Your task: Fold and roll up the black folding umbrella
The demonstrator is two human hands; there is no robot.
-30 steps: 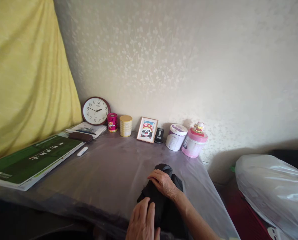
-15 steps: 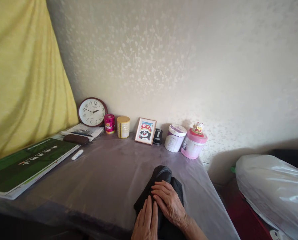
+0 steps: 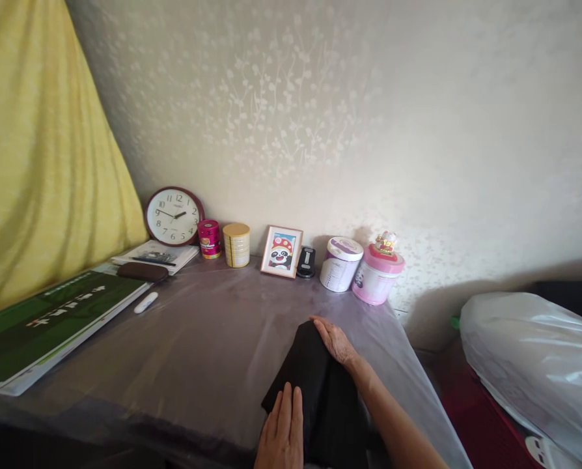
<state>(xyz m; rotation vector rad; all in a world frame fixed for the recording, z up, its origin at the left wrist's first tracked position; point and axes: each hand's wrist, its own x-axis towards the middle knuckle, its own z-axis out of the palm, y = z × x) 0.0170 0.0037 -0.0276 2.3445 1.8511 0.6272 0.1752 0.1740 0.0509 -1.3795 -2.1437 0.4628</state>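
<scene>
A folded piece of black cloth (image 3: pixel 315 384) lies near the front right of the table. Flat on its near left part rests my left hand (image 3: pixel 282 426), open, with the fingers straight and close together. My right hand (image 3: pixel 336 342) lies along the far right edge of the cloth. Its fingers are stretched over the far end and it looks open, though the fingertips are partly hidden behind the hand.
On the table (image 3: pixel 213 339), a clock (image 3: pixel 174 216), a pink tin (image 3: pixel 209 239), a yellow can (image 3: pixel 236 245), a framed panda picture (image 3: pixel 281 253) and two tubs (image 3: pixel 340 264) stand along the wall. A green book (image 3: pixel 51 319) lies left. A plastic-wrapped bundle (image 3: pixel 535 352) is at right.
My right hand has slid from the middle of the black cloth out to its far right edge. The cloth's far end looks flatter and smoother. My left hand stays nearly in place.
</scene>
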